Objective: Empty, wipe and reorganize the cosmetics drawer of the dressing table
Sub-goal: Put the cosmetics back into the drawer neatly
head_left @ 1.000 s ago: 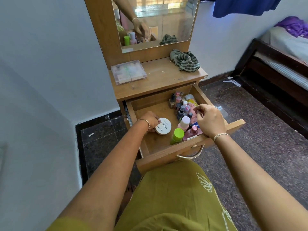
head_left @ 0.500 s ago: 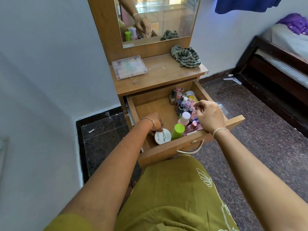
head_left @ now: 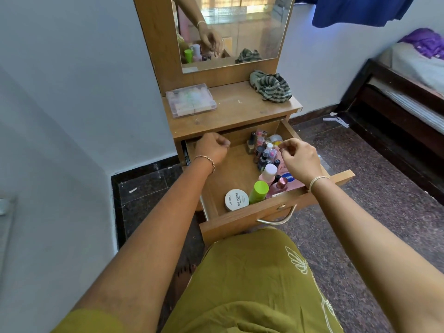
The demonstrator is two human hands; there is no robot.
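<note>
The pulled-out wooden drawer (head_left: 242, 222) has bottles (head_left: 264, 153) crowding its right side and bare wood at its left. Above it, the left hand (head_left: 211, 149) is fisted and the right hand (head_left: 300, 158) pinches its fingertips together.

The round tin (head_left: 236, 199) is white with black lettering; 1 bottle cap (head_left: 259, 188) is lime green. The cloth (head_left: 271, 86) has pale-green and dark stripes. The garment (head_left: 252, 284) is olive with white leaf outlines.

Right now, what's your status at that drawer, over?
Left hand curled, apparently empty. Right hand pinched above nail polish bottles; grip unclear. Drawer open, not emptied.
</note>
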